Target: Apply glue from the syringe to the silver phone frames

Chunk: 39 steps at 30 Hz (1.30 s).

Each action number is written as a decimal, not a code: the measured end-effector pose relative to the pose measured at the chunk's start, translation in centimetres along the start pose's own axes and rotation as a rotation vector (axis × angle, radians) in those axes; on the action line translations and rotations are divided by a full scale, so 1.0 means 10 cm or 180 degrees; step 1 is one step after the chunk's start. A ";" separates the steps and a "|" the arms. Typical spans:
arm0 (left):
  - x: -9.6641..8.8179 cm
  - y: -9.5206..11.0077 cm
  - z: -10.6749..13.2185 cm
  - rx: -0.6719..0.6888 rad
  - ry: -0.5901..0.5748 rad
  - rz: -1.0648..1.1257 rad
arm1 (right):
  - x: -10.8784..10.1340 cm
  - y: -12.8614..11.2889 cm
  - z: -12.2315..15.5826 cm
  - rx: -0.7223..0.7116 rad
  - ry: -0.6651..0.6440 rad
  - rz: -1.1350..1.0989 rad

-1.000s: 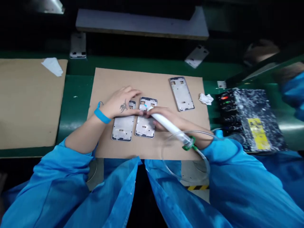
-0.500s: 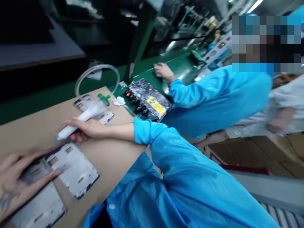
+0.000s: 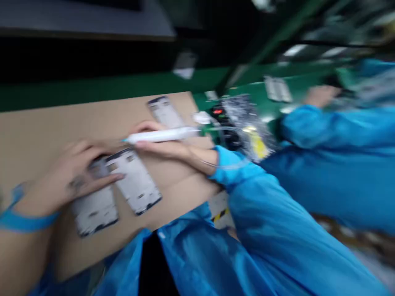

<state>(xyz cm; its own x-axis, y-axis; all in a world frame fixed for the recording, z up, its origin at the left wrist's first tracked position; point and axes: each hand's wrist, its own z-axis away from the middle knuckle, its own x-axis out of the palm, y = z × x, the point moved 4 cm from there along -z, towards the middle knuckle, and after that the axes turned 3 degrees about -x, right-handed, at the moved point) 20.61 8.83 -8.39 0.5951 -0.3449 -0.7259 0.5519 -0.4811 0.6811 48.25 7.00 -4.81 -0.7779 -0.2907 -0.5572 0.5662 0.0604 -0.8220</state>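
Head view: silver phone frame [image 3: 134, 181], rectangular cutouts, dark edges, touching left hand [image 3: 66, 172].

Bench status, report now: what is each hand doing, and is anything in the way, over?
Left hand: fingertips on phone frame. Right hand: gripping white syringe. Second frame under left hand. Third frame beyond syringe.
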 end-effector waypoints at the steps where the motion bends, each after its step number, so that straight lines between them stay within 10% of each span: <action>1: 0.03 0.05 0.05 0.0028 -0.0179 -0.0267 | 0.19 0.05 -0.04 -0.0134 -0.0165 -0.0156; 5: 0.12 0.00 0.11 -0.0083 -0.0362 -0.0455 | 0.59 0.36 -0.10 -0.0993 0.0072 -0.0749; 11: 0.22 -0.01 0.15 -0.0082 -0.0308 -0.0447 | 0.63 0.42 -0.04 -0.1475 0.0402 -0.0564; 39: 0.19 0.08 0.13 -0.0424 -0.0475 -0.0363 | 0.65 0.37 -0.07 -0.1426 0.0309 -0.0269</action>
<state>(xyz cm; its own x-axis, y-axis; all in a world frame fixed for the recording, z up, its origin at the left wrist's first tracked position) 21.42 6.77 -9.37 0.4369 -0.4144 -0.7984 0.6889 -0.4166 0.5932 45.15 5.99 -11.53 -0.8502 -0.2229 -0.4770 0.3429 0.4531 -0.8229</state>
